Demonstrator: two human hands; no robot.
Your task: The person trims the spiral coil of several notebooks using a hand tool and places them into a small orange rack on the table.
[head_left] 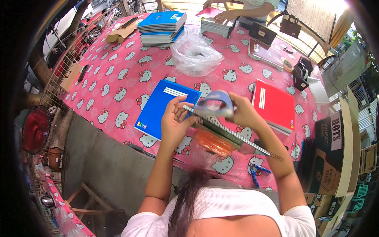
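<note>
My left hand (177, 120) pinches the upper left end of a dark spiral-bound notebook (221, 128), seen nearly edge-on with its white wire coil running down to the right. Loose coil sticks out at its lower end, close to my right forearm. My right hand (241, 108) is closed around a blurred blue-and-white ring that looks like a tape roll (215, 103), just above the notebook's coil. An orange patterned thing (213, 140) shows just below the notebook; its kind is unclear. Flat beside my left hand lies a blue notebook (158, 112). Red notebooks (274, 104) are stacked beyond my right forearm.
Blue notebooks (162, 25) are piled at the back, beside a crumpled clear plastic bag (195, 55). Across the table, another person's hands (225, 15) rest on a stack topped in pink. Blue pens (254, 177) lie near the front edge. A large cardboard box (333, 150) stands at right.
</note>
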